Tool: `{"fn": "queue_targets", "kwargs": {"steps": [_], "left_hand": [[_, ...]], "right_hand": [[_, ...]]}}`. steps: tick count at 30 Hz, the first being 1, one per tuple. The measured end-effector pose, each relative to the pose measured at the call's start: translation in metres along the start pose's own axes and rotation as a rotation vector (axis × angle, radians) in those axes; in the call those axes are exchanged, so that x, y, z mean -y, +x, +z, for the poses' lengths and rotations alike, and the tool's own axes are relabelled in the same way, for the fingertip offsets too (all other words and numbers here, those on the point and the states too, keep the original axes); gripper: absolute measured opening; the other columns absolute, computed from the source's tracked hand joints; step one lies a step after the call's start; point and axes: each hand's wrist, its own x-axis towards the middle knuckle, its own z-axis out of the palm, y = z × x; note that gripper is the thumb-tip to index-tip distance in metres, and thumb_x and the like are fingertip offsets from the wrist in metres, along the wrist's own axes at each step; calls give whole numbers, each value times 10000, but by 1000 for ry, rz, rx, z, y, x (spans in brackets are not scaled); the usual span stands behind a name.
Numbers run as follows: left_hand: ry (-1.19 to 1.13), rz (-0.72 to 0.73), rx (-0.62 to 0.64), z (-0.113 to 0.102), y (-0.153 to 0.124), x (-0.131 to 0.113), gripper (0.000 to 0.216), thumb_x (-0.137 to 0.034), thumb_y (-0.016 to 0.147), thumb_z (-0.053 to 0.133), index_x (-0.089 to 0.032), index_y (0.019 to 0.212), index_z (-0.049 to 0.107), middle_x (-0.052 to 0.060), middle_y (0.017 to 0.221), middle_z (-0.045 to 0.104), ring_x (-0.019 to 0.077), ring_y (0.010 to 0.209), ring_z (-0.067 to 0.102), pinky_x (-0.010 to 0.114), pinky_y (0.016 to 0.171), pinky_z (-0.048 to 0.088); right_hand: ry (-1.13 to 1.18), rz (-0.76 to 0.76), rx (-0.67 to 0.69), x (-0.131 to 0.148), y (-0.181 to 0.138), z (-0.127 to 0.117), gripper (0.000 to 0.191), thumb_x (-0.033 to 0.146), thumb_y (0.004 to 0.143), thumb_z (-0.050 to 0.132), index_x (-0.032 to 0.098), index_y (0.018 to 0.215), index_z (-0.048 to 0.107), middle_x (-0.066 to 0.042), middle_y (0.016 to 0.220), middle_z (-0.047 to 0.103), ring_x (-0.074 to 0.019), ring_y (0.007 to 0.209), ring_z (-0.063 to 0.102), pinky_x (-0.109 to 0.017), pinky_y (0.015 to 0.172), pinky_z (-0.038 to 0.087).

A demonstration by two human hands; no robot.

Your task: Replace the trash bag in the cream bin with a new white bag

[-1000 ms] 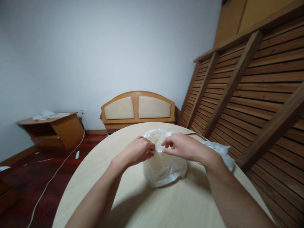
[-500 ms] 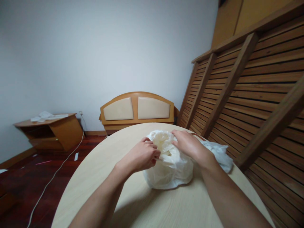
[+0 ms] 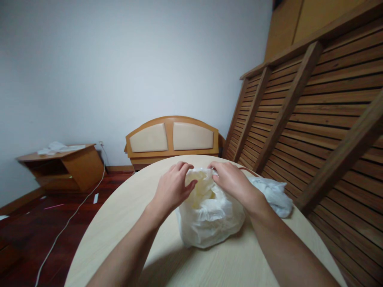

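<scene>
A crumpled white plastic bag (image 3: 209, 221) with pale contents sits on a round light-wood table (image 3: 125, 223). My left hand (image 3: 173, 187) lies on the bag's upper left edge, its thumb hooked into the opening and its fingers curled over the far rim. From the other side, my right hand (image 3: 231, 181) covers the bag's upper right edge, fingers bent over the plastic. Both hands grip the bag's mouth. What is inside the bag is unclear.
A second white plastic bag (image 3: 273, 195) lies on the table to the right. A slatted wooden bed frame (image 3: 314, 119) leans along the right. A padded headboard (image 3: 172, 139) stands behind the table. A low wooden cabinet (image 3: 68, 165) and a white cable (image 3: 68, 223) are at the left.
Both hands moved from the near side of the bag's mouth to its far rim. The bag's opening spread wider and its body slid a little toward me.
</scene>
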Motion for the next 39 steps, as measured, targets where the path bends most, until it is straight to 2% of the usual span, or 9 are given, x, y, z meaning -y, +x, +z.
{"fn": "queue_targets", "kwargs": {"steps": [2,7,16,20,23,27,30,36,39], "left_hand": [[14,-93,47,5,2,3,277,-295,901,645,-234,1169,619,60,1218,684,226,1061,661,299,797,500],[99,-241,181,6,3,9,180,-219,903,566,-246,1015,704,64,1020,765,233,942,709,281,709,454],[175,-234,247,0,1,3,224,-238,887,493,-220,849,712,104,869,762,240,797,708,279,616,385],[198,-269,236,0,2,1,247,-256,896,484,-212,866,726,111,882,768,235,810,713,276,617,384],[213,-290,226,1,1,2,265,-279,910,478,-213,873,731,108,877,768,238,823,721,276,603,378],[227,-294,215,2,1,5,281,-302,922,468,-222,868,732,105,873,768,238,821,721,271,612,391],[228,-292,210,2,0,5,280,-301,916,469,-223,856,731,110,864,768,242,811,719,272,609,389],[239,-248,220,0,0,0,299,-302,922,458,-227,813,727,111,850,765,251,788,721,278,605,394],[259,-233,220,2,0,-2,292,-287,911,462,-230,819,733,116,851,769,265,786,725,288,606,402]], "right_hand": [[0,-24,5,4,-1,-2,314,114,875,573,228,1133,709,-80,1121,754,-241,1090,667,-289,933,450],[-34,-57,23,11,-3,-6,271,154,895,591,242,1119,714,-72,1108,754,-241,1078,671,-290,897,459],[-108,-29,77,9,-6,-7,224,189,937,573,213,1111,712,-105,1109,751,-263,1091,672,-324,912,473],[-146,-79,-41,18,-8,-12,259,156,909,604,170,1150,697,-132,1182,716,-292,1160,624,-379,983,463],[-60,-184,-107,26,-11,-14,227,145,925,572,182,1098,714,-107,1159,721,-261,1118,636,-358,975,472],[105,-403,183,29,-16,-4,244,170,958,525,227,1047,745,-54,1052,767,-218,984,697,-301,885,499],[74,-407,340,29,-16,11,249,194,965,510,212,1019,753,-68,1001,780,-227,920,719,-298,811,519],[-98,-255,320,32,-9,35,237,176,934,528,122,988,753,-170,998,774,-269,905,736,-316,781,540],[-125,-247,309,35,-10,41,255,102,909,515,77,978,760,-201,1005,765,-294,963,723,-347,863,532]]}}
